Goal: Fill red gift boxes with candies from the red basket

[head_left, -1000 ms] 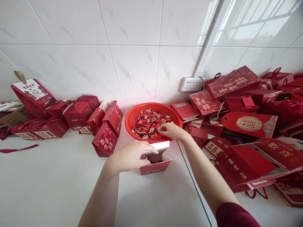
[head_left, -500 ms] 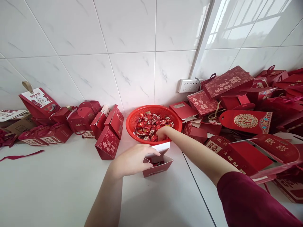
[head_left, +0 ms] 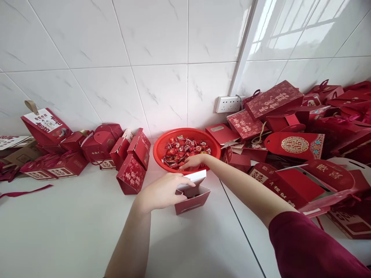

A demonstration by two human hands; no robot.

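Note:
A small red box [head_left: 193, 204] stands on the white table with its white-lined flap raised. My left hand [head_left: 166, 192] grips its left side, thumb at the opening and fingers by the flap. Just behind the box is a red plastic basket [head_left: 158, 148] of wrapped candies [head_left: 175, 148]. My right hand [head_left: 193, 161] reaches into the basket's front part, fingers curled down at the candies. Its fingertips are partly hidden, and what they hold, if anything, cannot be made out. The inside of the box is dark.
Red boxes [head_left: 131, 173] stand left of the basket, with more boxes [head_left: 68, 166] and a ribbon [head_left: 27, 191] farther left. A large pile of red boxes [head_left: 294, 144] fills the right side. A power strip [head_left: 228, 104] is against the tiled wall [head_left: 162, 92].
My right hand has shifted a little left within the basket and more of it shows above the candies. My left hand still holds the box. The view has turned slightly.

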